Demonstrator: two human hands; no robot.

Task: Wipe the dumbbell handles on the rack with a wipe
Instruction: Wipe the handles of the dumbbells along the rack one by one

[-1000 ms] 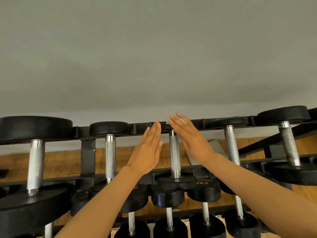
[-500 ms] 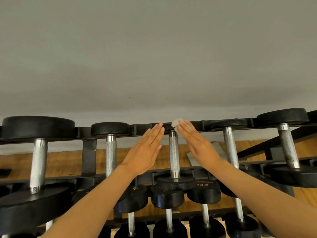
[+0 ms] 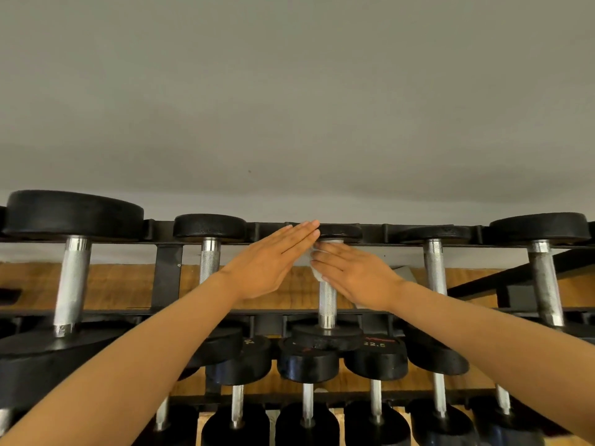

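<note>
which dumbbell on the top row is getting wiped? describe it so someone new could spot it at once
Start at the black rack and take its top row of chrome-handled dumbbells. The one in question is the middle dumbbell, between the left hand and the right hand. Unlike its neighbours, it has a white wipe against the upper part of its handle, under flat, straight fingers.

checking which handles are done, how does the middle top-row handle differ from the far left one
The middle handle is thinner than the far left handle. A white wipe sits on the middle handle's upper part between the left hand and right hand; the far left handle is bare and untouched. Both are knurled silver metal between black weights.
</note>
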